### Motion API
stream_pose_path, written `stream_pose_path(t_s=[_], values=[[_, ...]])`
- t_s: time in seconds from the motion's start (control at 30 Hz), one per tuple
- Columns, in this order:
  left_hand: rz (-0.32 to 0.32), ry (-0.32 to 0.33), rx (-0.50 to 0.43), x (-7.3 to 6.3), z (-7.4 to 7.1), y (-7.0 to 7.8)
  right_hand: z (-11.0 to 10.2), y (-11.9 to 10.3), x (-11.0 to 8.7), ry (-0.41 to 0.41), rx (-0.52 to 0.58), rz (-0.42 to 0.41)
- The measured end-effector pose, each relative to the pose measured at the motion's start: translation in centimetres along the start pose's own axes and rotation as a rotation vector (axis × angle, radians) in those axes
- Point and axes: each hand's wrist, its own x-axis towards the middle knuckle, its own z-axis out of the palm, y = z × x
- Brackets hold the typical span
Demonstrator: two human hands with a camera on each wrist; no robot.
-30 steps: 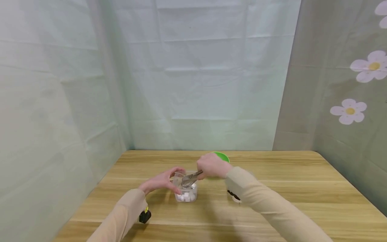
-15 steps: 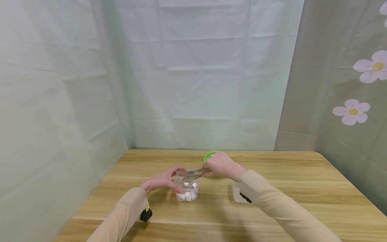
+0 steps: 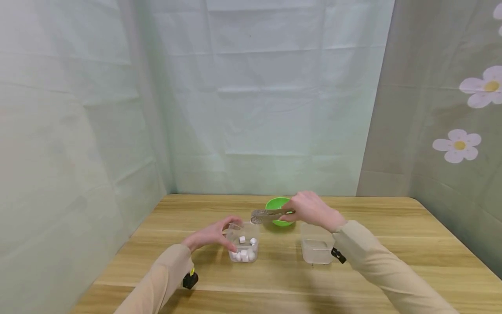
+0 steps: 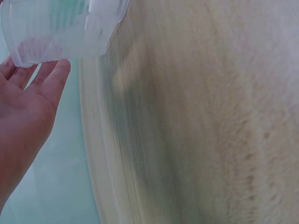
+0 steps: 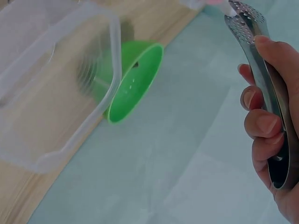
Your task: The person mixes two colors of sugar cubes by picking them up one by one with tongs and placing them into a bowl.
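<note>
My right hand [image 3: 311, 210] grips metal tongs [image 3: 270, 214] with perforated tips, raised between the left tub and the green bowl. In the right wrist view, a whitish patch shows at the tips of the tongs [image 5: 261, 60]; I cannot tell whether it is a cube held in them. My left hand [image 3: 211, 234] holds a clear plastic tub [image 3: 255, 250] at its left side, thumb in front and fingers behind. Several white cubes [image 3: 245, 254] lie in it. A green bowl [image 3: 283, 223] stands behind the tongs, partly covered by my right hand.
A second clear plastic tub [image 3: 317, 257] stands to the right, under my right forearm. The wooden table [image 3: 251, 288] ends at a far edge close behind the bowl, with pale fabric hanging beyond it. Black wrist-worn devices [image 3: 190, 280] sit by both sleeves.
My right hand has lifted the tongs out of the left tub and moved right, to the front of the green bowl. The left hand has stayed on its tub.
</note>
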Motion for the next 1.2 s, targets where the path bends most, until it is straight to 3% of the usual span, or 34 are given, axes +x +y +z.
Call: stream_pose_path(t_s=[0.23, 0.57, 0.77, 1.2], values=[[-0.004, 0.007, -0.018, -0.2, 0.0, -0.2, -0.6, 1.6, -1.1, 0.009, 0.011, 0.052], [-0.010, 0.004, -0.018, -0.2, -0.2, -0.3, -0.8, 4.0, -2.2, -0.040, 0.010, 0.142], [-0.016, 0.009, -0.012, -0.2, -0.2, -0.1, -0.6, 5.2, -2.3, -0.119, 0.016, 0.238], [-0.024, 0.006, -0.007, -0.2, -0.1, 0.1, 0.1, 6.0, -1.7, -0.190, 0.019, 0.294]])
